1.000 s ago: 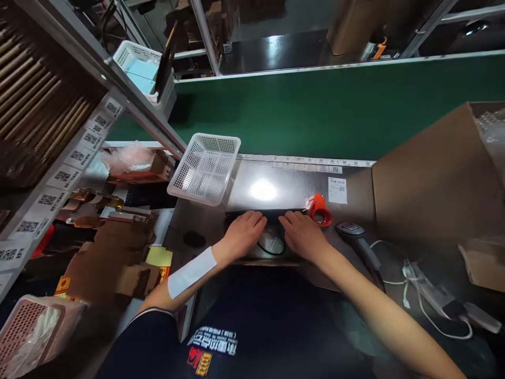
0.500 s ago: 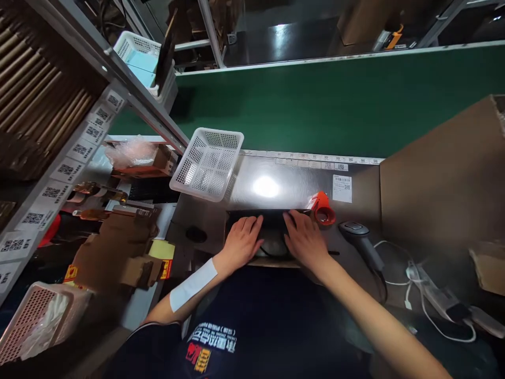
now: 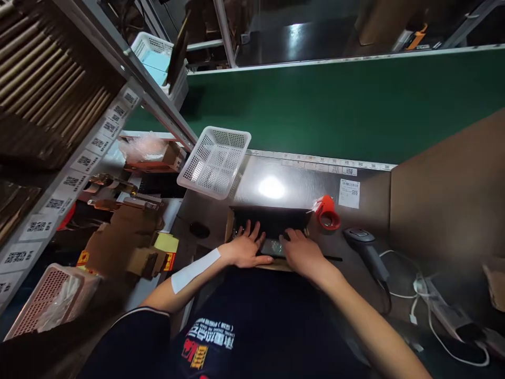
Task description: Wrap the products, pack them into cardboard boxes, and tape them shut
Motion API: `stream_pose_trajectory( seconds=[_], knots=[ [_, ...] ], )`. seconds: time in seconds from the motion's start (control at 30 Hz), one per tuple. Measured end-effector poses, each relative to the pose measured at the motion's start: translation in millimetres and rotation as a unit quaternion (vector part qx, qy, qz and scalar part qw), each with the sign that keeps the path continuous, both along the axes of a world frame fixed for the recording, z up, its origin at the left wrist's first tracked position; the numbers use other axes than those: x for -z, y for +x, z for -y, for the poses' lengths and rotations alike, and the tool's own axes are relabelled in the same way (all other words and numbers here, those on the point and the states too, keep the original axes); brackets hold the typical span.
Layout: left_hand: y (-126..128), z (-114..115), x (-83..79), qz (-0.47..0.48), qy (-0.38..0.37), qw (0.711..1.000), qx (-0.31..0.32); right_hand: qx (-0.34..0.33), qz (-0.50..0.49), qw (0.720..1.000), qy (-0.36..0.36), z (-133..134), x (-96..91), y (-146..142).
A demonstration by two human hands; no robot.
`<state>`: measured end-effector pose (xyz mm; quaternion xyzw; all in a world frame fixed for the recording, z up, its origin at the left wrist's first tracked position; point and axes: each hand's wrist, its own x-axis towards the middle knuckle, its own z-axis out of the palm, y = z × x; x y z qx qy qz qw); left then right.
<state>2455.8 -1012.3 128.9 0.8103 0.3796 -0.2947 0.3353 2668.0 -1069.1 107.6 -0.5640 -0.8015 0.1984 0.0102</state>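
A small open cardboard box (image 3: 229, 223) sits on the bench right in front of me. Dark material lines its inside, and a patch of shiny clear plastic (image 3: 274, 246) shows between my hands. My left hand (image 3: 246, 248) lies open over the box's left part, fingers spread on the dark contents and thumb along the near edge. At the right part, my right hand (image 3: 302, 253) is curled, its fingers bent down into the box. Whatever its fingertips grip is hidden. An orange tape dispenser (image 3: 327, 213) stands just beyond the box's right end.
A white perforated basket (image 3: 215, 163) stands behind left, before a green conveyor belt (image 3: 315, 105). Right of the box lie a barcode scanner (image 3: 366, 252) and a power strip (image 3: 450, 310) with cables. A large cardboard box (image 3: 450, 200) stands at right; flat cartons (image 3: 134, 231) lie left.
My left hand has spread its fingers and shifted nearer to me. My right hand has moved down and curled. Clear plastic now shows between them. The view has swung slightly left.
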Motion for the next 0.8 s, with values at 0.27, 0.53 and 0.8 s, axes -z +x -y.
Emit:
stream_pose_trajectory(
  seconds=[0.27,0.53,0.8],
  knots=[
    [-4.3,9.6,9.5,0.018,0.015,1.0,-0.017,0.344,-0.462,0.803,-0.153,4.1,23.9,69.6],
    [-38.2,-11.3,-3.4,0.117,0.1,0.988,0.025,0.189,-0.333,0.893,-0.237,-34.2,39.4,7.9],
    [-30.6,-66.5,28.5,0.375,0.163,0.854,0.322,0.149,-0.339,0.91,-0.185,-33.4,35.5,11.0]
  ],
)
